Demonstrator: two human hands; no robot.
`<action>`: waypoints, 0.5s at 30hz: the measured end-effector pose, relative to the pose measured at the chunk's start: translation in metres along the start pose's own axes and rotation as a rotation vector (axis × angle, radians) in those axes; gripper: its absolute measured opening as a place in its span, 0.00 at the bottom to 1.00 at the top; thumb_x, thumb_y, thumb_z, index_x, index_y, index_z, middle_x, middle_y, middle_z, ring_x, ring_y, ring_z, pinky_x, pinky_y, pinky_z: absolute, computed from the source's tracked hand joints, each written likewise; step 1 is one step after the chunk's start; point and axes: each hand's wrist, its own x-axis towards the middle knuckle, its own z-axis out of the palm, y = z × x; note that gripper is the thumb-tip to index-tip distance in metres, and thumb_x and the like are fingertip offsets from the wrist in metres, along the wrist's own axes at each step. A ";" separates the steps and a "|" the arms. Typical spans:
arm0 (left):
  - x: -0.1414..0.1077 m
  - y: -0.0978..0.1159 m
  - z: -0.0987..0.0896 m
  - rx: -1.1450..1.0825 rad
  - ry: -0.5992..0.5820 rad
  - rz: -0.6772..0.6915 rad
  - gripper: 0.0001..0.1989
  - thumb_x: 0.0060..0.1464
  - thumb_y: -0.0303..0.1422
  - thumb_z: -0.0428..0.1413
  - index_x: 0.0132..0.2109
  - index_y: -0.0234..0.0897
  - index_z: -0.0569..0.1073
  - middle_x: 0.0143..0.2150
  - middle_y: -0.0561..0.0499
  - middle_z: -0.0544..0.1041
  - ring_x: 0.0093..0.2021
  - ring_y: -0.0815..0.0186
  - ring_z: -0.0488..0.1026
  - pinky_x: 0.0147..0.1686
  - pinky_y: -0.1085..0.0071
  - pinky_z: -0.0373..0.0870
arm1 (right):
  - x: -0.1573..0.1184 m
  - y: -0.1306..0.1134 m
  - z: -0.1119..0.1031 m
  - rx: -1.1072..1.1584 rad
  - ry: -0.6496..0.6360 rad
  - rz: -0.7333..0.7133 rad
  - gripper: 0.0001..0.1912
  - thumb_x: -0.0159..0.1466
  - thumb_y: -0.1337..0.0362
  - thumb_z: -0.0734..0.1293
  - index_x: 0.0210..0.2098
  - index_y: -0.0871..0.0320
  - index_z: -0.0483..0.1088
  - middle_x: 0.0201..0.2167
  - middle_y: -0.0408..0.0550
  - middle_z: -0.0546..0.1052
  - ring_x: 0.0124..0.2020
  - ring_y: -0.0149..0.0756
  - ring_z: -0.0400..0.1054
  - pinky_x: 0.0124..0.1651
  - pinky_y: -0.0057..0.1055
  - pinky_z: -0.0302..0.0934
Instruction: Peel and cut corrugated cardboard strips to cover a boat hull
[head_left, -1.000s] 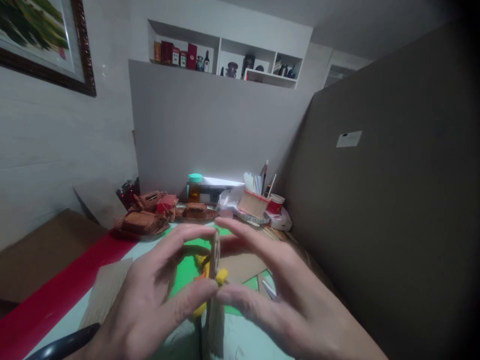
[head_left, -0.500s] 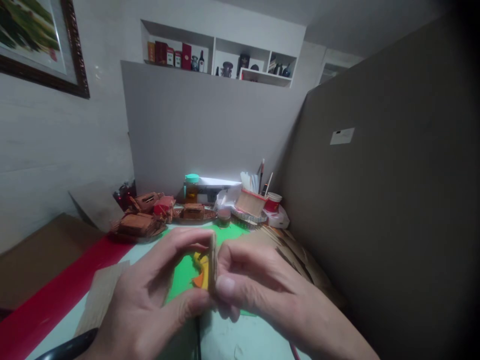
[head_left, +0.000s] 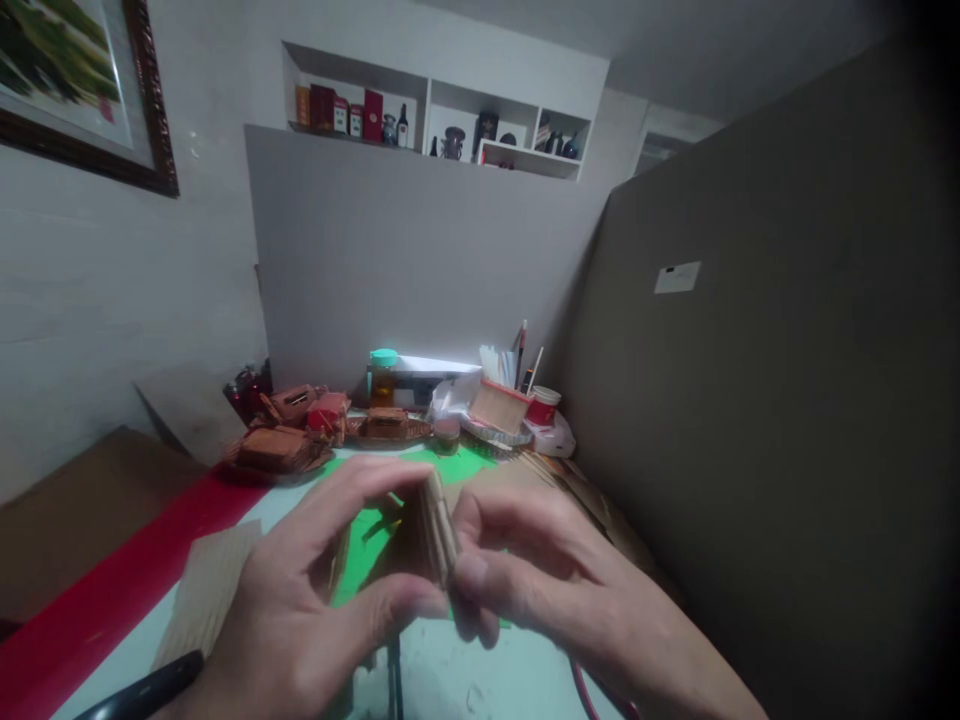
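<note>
A small brown piece made of thin layered strips, like cardboard or wood [head_left: 439, 525], is held up in front of me over the green mat [head_left: 469, 465]. My left hand [head_left: 292, 590] grips it between the index finger at its top and the thumb at its bottom, with a wide gap behind. On its right side my right hand [head_left: 547, 560] pinches it between thumb and bent fingers. The piece faces me nearly edge-on, slightly tilted. Only a sliver of something yellow shows behind it.
Brown model boats [head_left: 277, 450] stand at the back left. Behind are a teal-lidded jar [head_left: 383, 375], a brush holder [head_left: 501, 404] and a red-white tub [head_left: 544, 405]. Cardboard sheets [head_left: 600, 510] lie right; a ridged piece [head_left: 206, 585] lies left. A grey panel [head_left: 720, 420] rises right.
The brown piece has tilted and turned, showing more of its layered edge. Both hands have shifted slightly right. The yellow and orange object behind it is now mostly hidden.
</note>
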 end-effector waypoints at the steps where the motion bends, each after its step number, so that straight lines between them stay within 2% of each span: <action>1: 0.001 0.000 0.000 -0.012 -0.006 -0.029 0.18 0.47 0.43 0.67 0.47 0.58 0.78 0.48 0.58 0.80 0.49 0.60 0.76 0.50 0.71 0.70 | 0.000 0.001 -0.001 0.003 0.029 -0.030 0.13 0.66 0.62 0.66 0.26 0.58 0.63 0.26 0.40 0.68 0.32 0.29 0.63 0.38 0.24 0.58; 3: 0.005 0.000 0.000 -0.032 -0.013 -0.094 0.17 0.50 0.42 0.65 0.49 0.55 0.77 0.50 0.56 0.80 0.51 0.60 0.76 0.51 0.72 0.69 | 0.001 0.005 -0.007 0.020 0.089 -0.108 0.12 0.65 0.64 0.66 0.26 0.59 0.63 0.23 0.39 0.67 0.28 0.27 0.61 0.32 0.23 0.57; 5: 0.010 0.001 0.000 -0.069 -0.056 -0.173 0.15 0.54 0.39 0.63 0.50 0.53 0.78 0.49 0.55 0.82 0.49 0.61 0.77 0.48 0.73 0.71 | 0.004 0.011 -0.016 0.050 0.150 -0.182 0.10 0.63 0.65 0.65 0.26 0.58 0.63 0.21 0.39 0.66 0.24 0.26 0.59 0.27 0.23 0.53; 9: 0.017 0.005 0.002 -0.197 -0.120 -0.335 0.07 0.53 0.33 0.64 0.40 0.50 0.84 0.37 0.56 0.86 0.33 0.65 0.80 0.30 0.79 0.74 | 0.011 0.022 -0.037 0.069 0.317 -0.254 0.10 0.61 0.68 0.62 0.23 0.58 0.61 0.18 0.37 0.62 0.21 0.25 0.54 0.24 0.23 0.47; 11: 0.017 0.008 0.005 -0.247 -0.076 -0.354 0.07 0.50 0.31 0.65 0.35 0.51 0.85 0.34 0.56 0.86 0.28 0.65 0.80 0.25 0.78 0.74 | 0.014 0.025 -0.045 0.005 0.353 -0.246 0.10 0.60 0.69 0.62 0.23 0.57 0.60 0.18 0.37 0.61 0.21 0.26 0.54 0.25 0.24 0.48; 15: 0.015 0.012 0.009 -0.247 -0.025 -0.308 0.07 0.49 0.30 0.66 0.33 0.51 0.85 0.31 0.56 0.86 0.28 0.64 0.80 0.26 0.78 0.75 | 0.016 0.024 -0.050 -0.303 0.438 -0.239 0.09 0.64 0.67 0.63 0.27 0.57 0.63 0.25 0.40 0.67 0.29 0.29 0.63 0.32 0.26 0.56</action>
